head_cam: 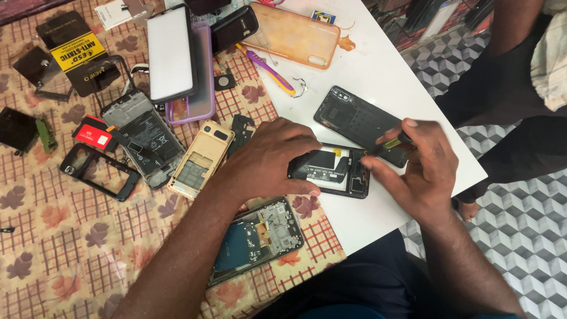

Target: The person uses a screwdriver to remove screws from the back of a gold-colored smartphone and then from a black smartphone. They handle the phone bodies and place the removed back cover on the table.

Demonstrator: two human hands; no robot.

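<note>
My left hand (266,156) presses down on an opened black phone (331,171) that lies on the white table (384,77), its battery and inner parts showing. My right hand (419,168) pinches a small black tool with a yellow band (391,143), its tip at the phone's right end. A black back cover (354,121) with a camera cut-out lies just behind the phone.
A patterned cloth (53,236) holds several dismantled phones, among them a gold keypad phone shell (201,158), a phone with exposed board (255,239) and a black frame (97,171). A clear orange case (295,35) and a purple-yellow toothbrush (269,68) lie further back. Another person's leg (520,77) stands at the right.
</note>
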